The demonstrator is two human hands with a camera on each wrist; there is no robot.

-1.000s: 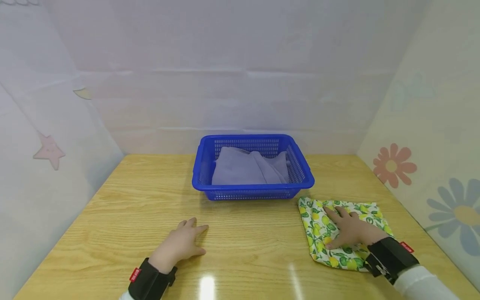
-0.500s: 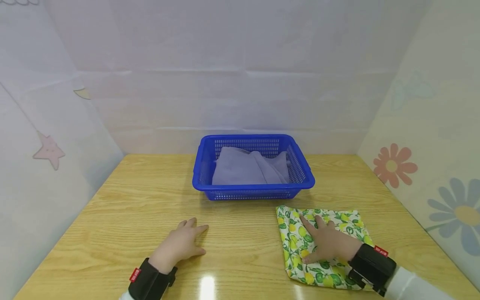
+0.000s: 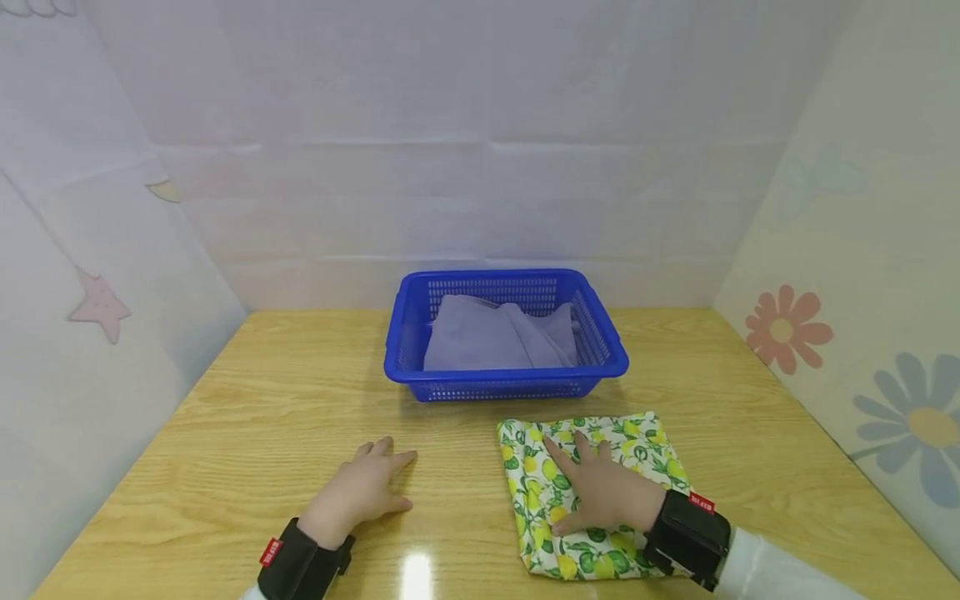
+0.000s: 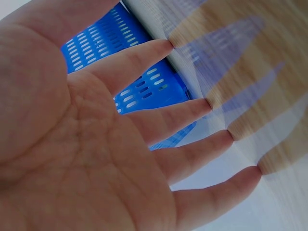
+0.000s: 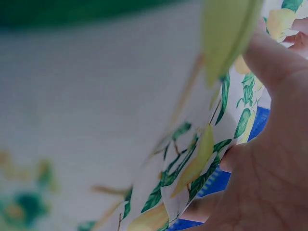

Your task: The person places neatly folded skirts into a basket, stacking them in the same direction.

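A folded white cloth printed with lemons and green leaves [image 3: 652, 450] lies flat on the table, right of centre and in front of the basket. On top of it rests my right hand [image 3: 603, 492], fingers spread. The right wrist view has the cloth large and partly blurred, with the palm [image 5: 269, 163] beside it and fingers touching it. My left hand [image 3: 360, 492] rests on bare wood to the left of the cloth, holding nothing. Its fingertips touch the table surface in the left wrist view, where the palm [image 4: 96, 144] faces the camera.
A blue plastic basket [image 3: 506, 374] with perforated sides stands at the back middle of the wooden table [image 3: 285, 392]. Inside lies a folded greyish-lilac cloth [image 3: 480, 337]. Pale printed sheets [image 3: 480, 192] hang around the back and both sides.
My right hand has slid the lemon-print cloth leftward across the table, from the right side to just in front of the basket. My left hand has stayed in place.
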